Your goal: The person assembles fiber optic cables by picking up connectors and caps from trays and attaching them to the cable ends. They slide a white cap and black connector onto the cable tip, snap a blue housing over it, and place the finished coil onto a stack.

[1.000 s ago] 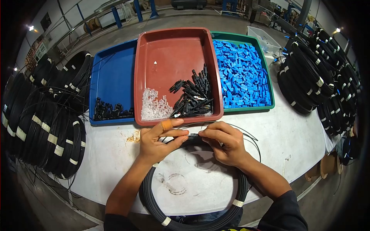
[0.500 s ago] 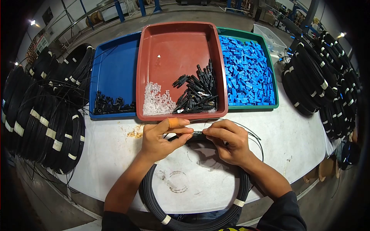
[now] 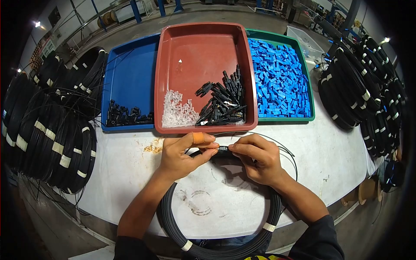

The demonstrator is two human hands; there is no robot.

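Note:
A small dark cable connector (image 3: 223, 148) is pinched between my two hands, in front of the red tray. My left hand (image 3: 184, 154), with an orange wrap around one finger, closes thumb and fingertips on its left end. My right hand (image 3: 259, 158) pinches the other end, fingers curled. The fingertips hide much of the piece. Below my hands a coil of black cable (image 3: 166, 214), bound with pale tape, hangs partly over the table's front edge. A loose loop of thin cable (image 3: 291, 151) runs out behind my right hand.
The red tray (image 3: 206, 130) holds clear small pieces and black connector parts. A blue tray (image 3: 130, 126) with black parts stands left, a green tray (image 3: 311, 86) of blue clips right. Taped cable coils are stacked at left (image 3: 47, 138) and right (image 3: 349, 89).
My hands keep their pinch at nearly the same spot. The connector between the fingertips looks slightly turned. The camera view has shifted a little.

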